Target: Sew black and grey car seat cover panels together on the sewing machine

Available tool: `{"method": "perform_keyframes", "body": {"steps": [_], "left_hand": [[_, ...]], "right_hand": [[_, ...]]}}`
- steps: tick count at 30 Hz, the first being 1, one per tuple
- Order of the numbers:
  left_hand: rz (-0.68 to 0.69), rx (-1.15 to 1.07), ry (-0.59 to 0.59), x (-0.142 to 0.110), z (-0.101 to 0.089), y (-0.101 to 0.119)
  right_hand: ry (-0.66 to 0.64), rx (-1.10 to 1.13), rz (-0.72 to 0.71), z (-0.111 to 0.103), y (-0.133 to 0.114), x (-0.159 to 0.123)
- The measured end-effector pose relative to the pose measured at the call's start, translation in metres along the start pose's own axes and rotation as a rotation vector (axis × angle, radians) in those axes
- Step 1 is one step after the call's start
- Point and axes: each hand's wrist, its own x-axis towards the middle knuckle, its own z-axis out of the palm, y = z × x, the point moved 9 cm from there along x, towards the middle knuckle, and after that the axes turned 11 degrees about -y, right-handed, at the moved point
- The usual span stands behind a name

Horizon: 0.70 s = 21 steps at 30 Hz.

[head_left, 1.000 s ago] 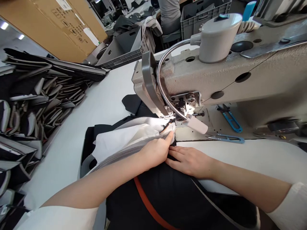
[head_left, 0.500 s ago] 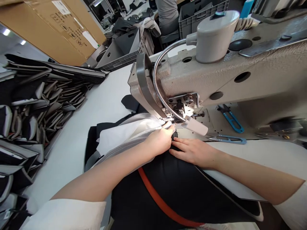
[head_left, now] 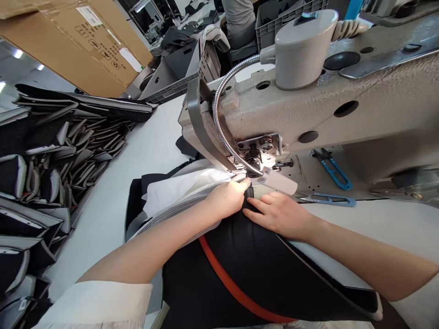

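A sewing machine (head_left: 308, 105) stands before me, its lit presser-foot area partly hidden by a lamp head (head_left: 280, 181). My left hand (head_left: 229, 198) is closed on the edge of grey and white fabric (head_left: 181, 186) just in front of the foot. Beside it, my right hand (head_left: 281, 214) rests on a black fabric piece (head_left: 274, 274), fingers stretched towards the left hand and pressing the material down. An orange-red strip (head_left: 228, 285) curves across the black piece, which hangs towards my lap.
Two blue-handled thread snips (head_left: 332, 169) (head_left: 331, 199) lie right of the needle area. Stacked black and grey padded pieces (head_left: 75, 146) line the table's left side. Behind stand a cardboard box (head_left: 82, 50), grey crates (head_left: 192, 68) and a seated person (head_left: 239, 20).
My view has shifted slightly. The right hand's fingers have drawn back a little from the left hand, exposing more of the black fabric between them. The left hand keeps its grip.
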Motion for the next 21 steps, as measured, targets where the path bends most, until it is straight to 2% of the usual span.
{"method": "perform_keyframes", "body": {"steps": [4, 7, 10, 14, 16, 18, 21], "left_hand": [[-0.049, 0.074, -0.023, -0.004, 0.005, 0.015], [-0.142, 0.088, -0.037, -0.018, 0.014, 0.018], [-0.155, 0.009, -0.057, -0.031, 0.016, 0.004], [-0.014, -0.280, 0.025, -0.036, -0.012, -0.034], [0.028, -0.349, 0.082, -0.037, -0.025, -0.045], [0.052, -0.313, 0.124, -0.039, -0.027, -0.037], [-0.009, -0.138, 0.070, -0.039, -0.003, -0.007]], "right_hand": [[-0.077, -0.040, 0.076, 0.005, 0.009, 0.000], [-0.093, -0.005, 0.050, 0.005, 0.011, -0.005], [-0.108, 0.043, -0.040, 0.007, 0.005, -0.011], [-0.136, -0.018, -0.015, 0.014, 0.000, -0.011], [-0.143, -0.053, 0.015, 0.016, -0.002, -0.009], [-0.131, -0.045, 0.019, 0.014, -0.003, -0.007], [-0.102, 0.039, -0.022, 0.007, -0.005, -0.006]]}}
